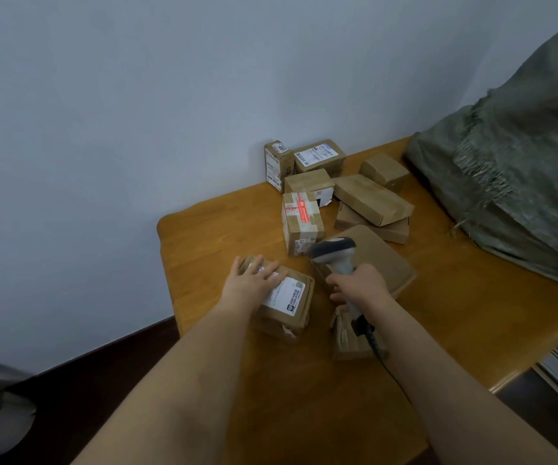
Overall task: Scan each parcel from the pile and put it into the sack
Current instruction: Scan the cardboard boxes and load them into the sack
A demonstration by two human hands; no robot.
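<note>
My left hand [250, 281] lies flat, fingers straight, on a brown cardboard parcel [291, 305] with a white label, near the table's left edge. A spot of scanner light falls on my fingers. My right hand [359, 285] grips the handle of a grey barcode scanner [333, 251], its head pointing left toward that parcel. Behind them lies a pile of several brown parcels [371, 199]. A grey-green woven sack [519, 169] slumps at the table's right, against the wall.
The wooden table [455, 323] has a rounded left corner and a front edge at the right. A small crumpled brown parcel [348, 340] lies under my right wrist, by the scanner cable. A taped box [301, 223] stands upright. A dark object sits on the floor at lower left.
</note>
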